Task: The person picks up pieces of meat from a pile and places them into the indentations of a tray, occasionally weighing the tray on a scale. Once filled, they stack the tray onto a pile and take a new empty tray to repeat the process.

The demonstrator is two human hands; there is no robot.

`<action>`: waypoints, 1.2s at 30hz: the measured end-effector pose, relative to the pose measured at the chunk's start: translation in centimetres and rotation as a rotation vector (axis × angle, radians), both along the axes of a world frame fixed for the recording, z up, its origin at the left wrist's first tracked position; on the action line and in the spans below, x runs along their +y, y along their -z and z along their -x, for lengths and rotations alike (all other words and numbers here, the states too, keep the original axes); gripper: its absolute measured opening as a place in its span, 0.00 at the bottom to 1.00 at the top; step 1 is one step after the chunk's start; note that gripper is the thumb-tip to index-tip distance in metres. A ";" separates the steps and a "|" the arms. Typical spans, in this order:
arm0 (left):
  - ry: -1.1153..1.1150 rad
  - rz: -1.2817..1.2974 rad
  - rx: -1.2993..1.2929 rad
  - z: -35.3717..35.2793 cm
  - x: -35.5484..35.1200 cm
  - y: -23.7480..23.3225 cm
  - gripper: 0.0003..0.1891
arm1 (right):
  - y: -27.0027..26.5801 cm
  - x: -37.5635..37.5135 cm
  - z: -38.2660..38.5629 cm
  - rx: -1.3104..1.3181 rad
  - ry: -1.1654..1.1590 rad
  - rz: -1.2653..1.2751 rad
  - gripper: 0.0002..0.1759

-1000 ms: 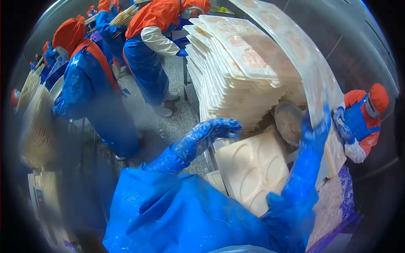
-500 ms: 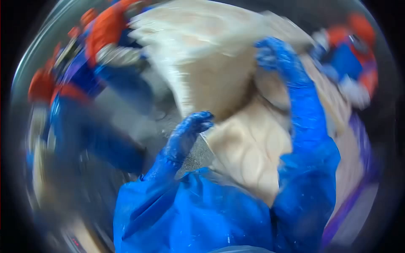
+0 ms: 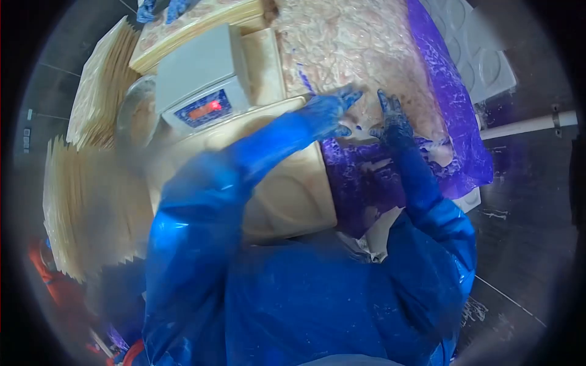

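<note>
Pale raw meat pieces lie in a broad heap lined with purple plastic sheet. My left hand, in a wet blue glove, reaches over the near edge of the heap with fingers stretched and thumb apart. Beside it, my right hand points away from me at the meat, its fingers extended and thumb out to the left. A gap with meat in it separates the two hands. Under my left forearm is a cream tray with oval hollows.
A grey weighing scale with a red-lit display stands left of the heap. Near it are a metal bowl and stacks of thin cream trays. Another person's blue-gloved hands show at the top. White hollowed trays lie right.
My view has swung from the tall tray stack and co-workers to the meat heap and scale. My hands, wide apart before, are now close together over the meat.
</note>
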State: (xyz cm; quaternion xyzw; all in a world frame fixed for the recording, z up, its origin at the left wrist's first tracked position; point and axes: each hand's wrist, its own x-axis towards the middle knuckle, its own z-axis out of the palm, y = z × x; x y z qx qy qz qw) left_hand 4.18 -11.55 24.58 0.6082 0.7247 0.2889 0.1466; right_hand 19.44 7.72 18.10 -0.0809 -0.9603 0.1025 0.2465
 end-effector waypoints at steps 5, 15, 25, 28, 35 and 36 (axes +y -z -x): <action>-0.189 0.357 0.386 3.1 9.9 5.5 0.48 | 2.5 4.8 5.4 -0.232 0.074 0.105 0.46; -0.256 0.073 -0.374 1.0 8.2 11.4 0.20 | 6.0 3.1 2.7 -0.060 -0.175 0.605 0.32; -0.187 -0.468 -0.768 -0.7 -13.3 -8.9 0.16 | -13.8 -15.1 3.7 0.258 -0.382 0.952 0.25; -0.393 -0.364 -0.487 -2.7 -23.6 -7.7 0.32 | -14.7 -21.3 3.0 0.158 -0.829 1.074 0.20; -0.932 -0.296 -0.346 -10.4 -37.9 -3.1 0.25 | -7.6 -20.5 4.4 -0.438 -0.508 1.114 0.18; -0.942 -0.304 -0.354 -10.6 -37.5 -2.2 0.25 | -9.1 -22.8 4.8 -0.265 -0.517 0.975 0.17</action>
